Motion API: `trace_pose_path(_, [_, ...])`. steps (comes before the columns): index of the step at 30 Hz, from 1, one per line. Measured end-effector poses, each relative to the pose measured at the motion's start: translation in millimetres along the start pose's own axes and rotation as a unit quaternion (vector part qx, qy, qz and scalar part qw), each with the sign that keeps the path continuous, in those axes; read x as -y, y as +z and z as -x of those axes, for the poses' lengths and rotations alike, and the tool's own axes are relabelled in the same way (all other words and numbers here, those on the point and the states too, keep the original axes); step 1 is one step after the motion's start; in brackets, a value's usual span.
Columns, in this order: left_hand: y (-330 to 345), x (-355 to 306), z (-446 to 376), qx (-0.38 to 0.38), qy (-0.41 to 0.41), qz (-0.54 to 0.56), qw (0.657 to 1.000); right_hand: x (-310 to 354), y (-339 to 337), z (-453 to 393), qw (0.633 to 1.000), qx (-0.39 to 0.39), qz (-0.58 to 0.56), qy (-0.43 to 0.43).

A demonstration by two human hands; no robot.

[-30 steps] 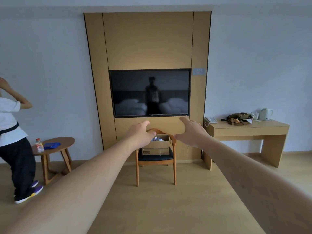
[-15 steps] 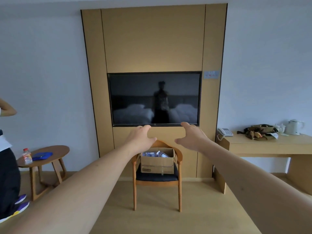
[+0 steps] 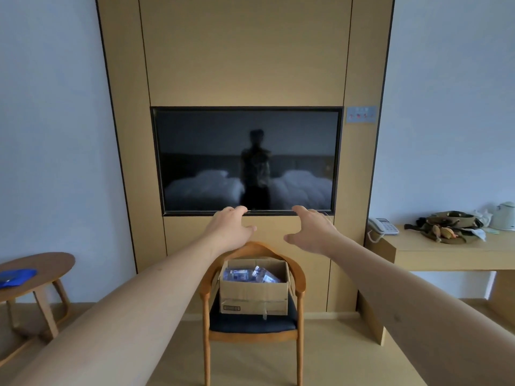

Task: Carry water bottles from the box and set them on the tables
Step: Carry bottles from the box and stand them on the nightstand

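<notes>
**Both hands reaching out above the box of bottles**

A round worktop [image 3: 41, 267] is standing at the far left, with a blue cloth [image 3: 15, 277] lying at its left edge. The left hand [image 3: 230, 228] is stretching forward, fingers spread wide and holding nothing. Below it, an open cardboard box [image 3: 253, 298] is sitting on a wooden chair [image 3: 252, 327], water bottles [image 3: 249, 274] lying inside. The right hand [image 3: 312, 232] is likewise spreading wide, empty. A long worktop [image 3: 446, 252] at the right is carrying a telephone [image 3: 383, 226] at its left end, a bag [image 3: 446, 225] and a kettle [image 3: 505, 215].
</notes>
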State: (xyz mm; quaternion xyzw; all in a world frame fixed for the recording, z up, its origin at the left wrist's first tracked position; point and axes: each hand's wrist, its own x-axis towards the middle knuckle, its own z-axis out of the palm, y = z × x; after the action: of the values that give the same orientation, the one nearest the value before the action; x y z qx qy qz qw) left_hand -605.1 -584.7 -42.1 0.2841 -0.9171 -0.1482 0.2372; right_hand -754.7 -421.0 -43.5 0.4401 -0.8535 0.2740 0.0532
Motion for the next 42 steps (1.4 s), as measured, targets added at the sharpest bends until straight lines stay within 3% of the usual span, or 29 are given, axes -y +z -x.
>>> trace_pose_path(8, [16, 81, -190, 0.016, 0.005, -0.009, 1.000, 5, 49, -177, 1.000, -0.008, 0.009, 0.028])
trace_pose_path(16, [67, 133, -317, 0.037, -0.005, -0.002, 0.999, -23, 103, -307, 0.998, 0.030, 0.019, 0.046])
trace_pose_path(31, [155, 134, -538, 0.011, -0.037, -0.011, 0.999, -118, 150, -549, 0.998, 0.054, 0.020, 0.002])
trace_pose_path(42, [222, 178, -657, 0.056, -0.058, -0.011, 0.997, -168, 212, -672, 0.996, 0.092, 0.002, 0.018])
